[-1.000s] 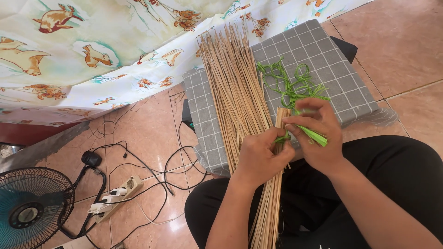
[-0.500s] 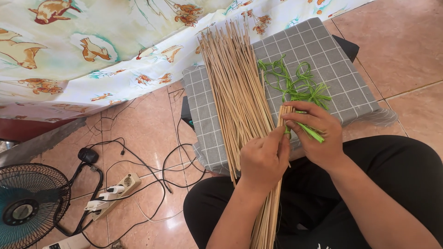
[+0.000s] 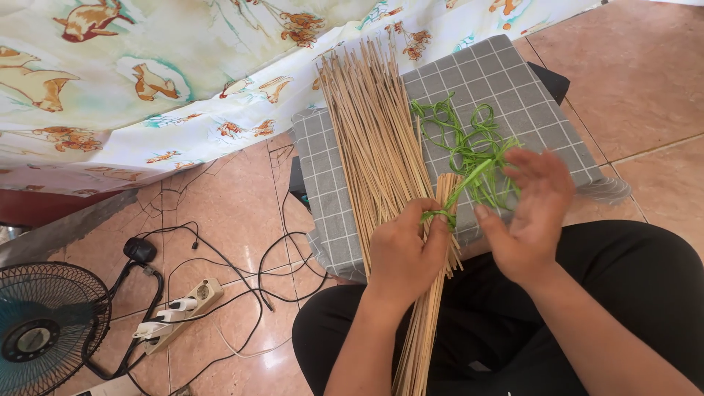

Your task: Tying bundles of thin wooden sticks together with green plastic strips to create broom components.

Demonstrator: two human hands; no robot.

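Head view: at lower centre of the frame the left hand (image 3: 405,253) is closed around a small bundle of thin pale sticks (image 3: 433,308), thumb and fingers pressed together near the bundle's upper end, where a green strip (image 3: 469,180) crosses it. The bundle runs down from the hand to the bottom edge of the frame, over the person's black trousers (image 3: 623,293). To the right of centre the right hand (image 3: 529,220) is spread, fingers apart and slightly blurred, palm turned toward the left hand; it hovers just beside the green strip, and whether a fingertip touches the strip cannot be told. The strip rises from the gripped bundle toward the upper right and joins a loose tangle of green strips (image 3: 462,136) lying on a grey checked cushion (image 3: 513,81) in the upper middle of the frame. A larger sheaf of the same pale sticks (image 3: 370,125) lies fanned across the cushion's left half, its lower ends reaching the left hand. Across the upper left hangs a pale cloth printed with animals (image 3: 147,81). On the tiled floor (image 3: 645,88) at lower left stand a fan (image 3: 40,330) with a dark grille, a white power strip (image 3: 180,312) and looping black cables (image 3: 242,271).
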